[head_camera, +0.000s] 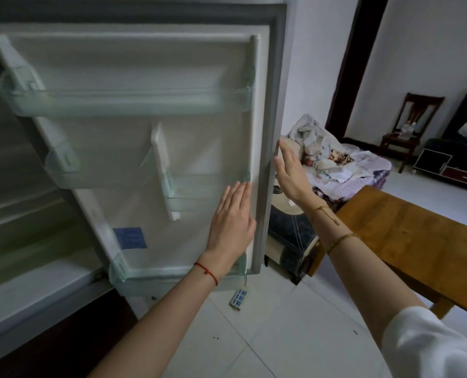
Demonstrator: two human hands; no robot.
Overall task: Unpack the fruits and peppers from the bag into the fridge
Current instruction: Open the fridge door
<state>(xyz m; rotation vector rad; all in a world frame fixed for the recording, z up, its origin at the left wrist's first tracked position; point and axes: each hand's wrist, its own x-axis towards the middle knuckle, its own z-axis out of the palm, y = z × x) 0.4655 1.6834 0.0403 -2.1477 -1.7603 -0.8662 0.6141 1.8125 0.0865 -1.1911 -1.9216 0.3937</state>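
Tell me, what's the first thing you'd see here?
The big open fridge door fills the left side, and its clear door shelves look empty. Two bare hands reach toward it: the left hand lies flat against the door's inside, and the right hand is at the door's outer edge. Off to the right stands a wooden table.

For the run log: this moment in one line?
fridge door: open | left hand: flat on door | right hand: at door edge | shelves: bare

Bare forearms, red string [206, 271] on L wrist, two gold bracelets [342, 240] on R arm, white sleeve [428, 347].
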